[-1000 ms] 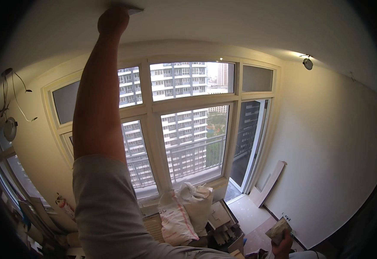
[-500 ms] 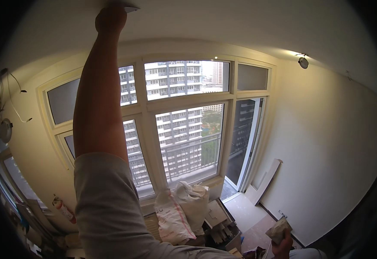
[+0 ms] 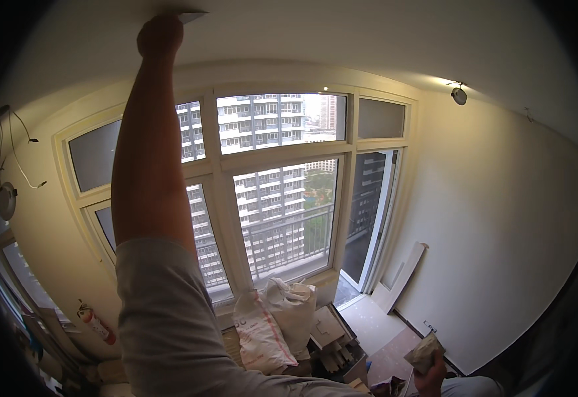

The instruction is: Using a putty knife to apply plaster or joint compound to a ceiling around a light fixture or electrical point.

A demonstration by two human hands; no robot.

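Observation:
My left arm, in a grey sleeve, stretches up to the ceiling (image 3: 289,33). At its top my left hand (image 3: 160,36) is closed round a putty knife (image 3: 193,16). Only the knife's pale, thin blade shows, lying against or very near the ceiling; the fist hides its handle. Low on the right, my right hand (image 3: 432,378) grips a flat, beige, block-like piece (image 3: 424,352) from below. I cannot make out whether that piece is a board with filler on it.
White sacks (image 3: 262,331) and a pile of boards (image 3: 334,337) stand below the window. A white panel (image 3: 403,278) leans by the balcony door. A lamp (image 3: 459,96) and loose wires (image 3: 16,145) hang from above. A fire extinguisher (image 3: 96,324) is at left.
My left hand with the putty knife has shifted slightly left and down in the picture. The room has also slid a little left in view. My right hand keeps its hold.

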